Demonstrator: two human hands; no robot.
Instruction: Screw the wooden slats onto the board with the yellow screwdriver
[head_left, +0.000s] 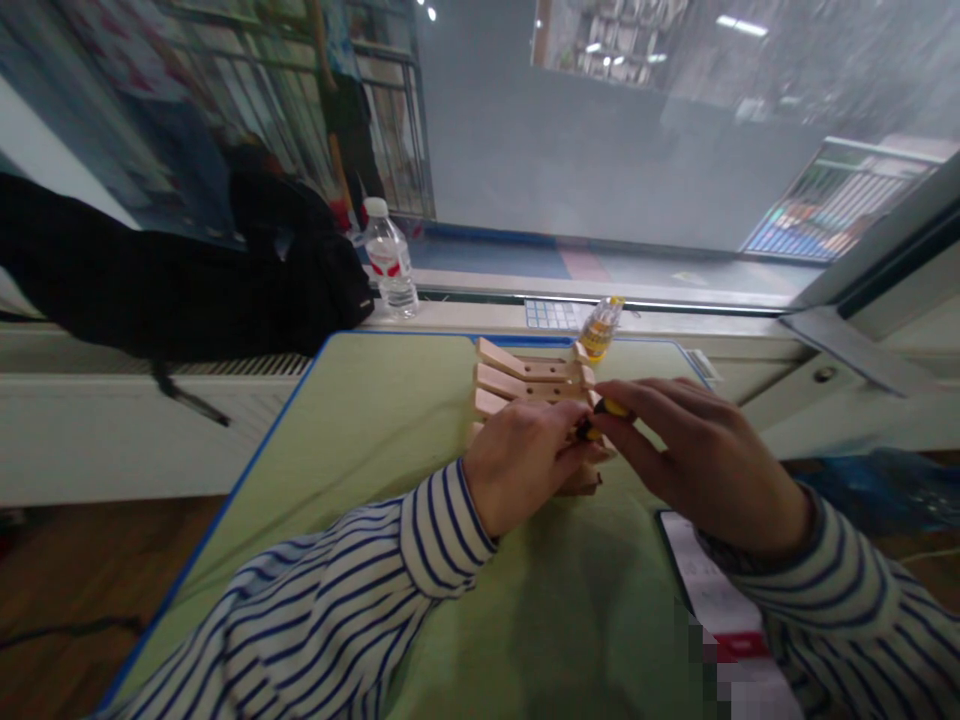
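In front of me on the table stands a pale wooden piece point(525, 385), made of several slanted slats with small dark holes. My left hand point(521, 455) is closed over its near side, with thumb and forefinger pinched around a small black-and-yellow part point(587, 431). My right hand point(694, 455) comes in from the right, its fingertips pinching a small yellow-and-black piece point(613, 407). The two pinched bits almost meet; whether they are one object I cannot tell. Part of the wooden piece is hidden under my left hand.
The green table point(315, 470) has a blue edge. Behind the wood stands a small clear bottle point(601, 328) with yellow contents. On the windowsill are a water bottle point(390, 265) and a black bag or garment point(187, 285). A dark-edged flat item point(701, 565) lies by my right forearm.
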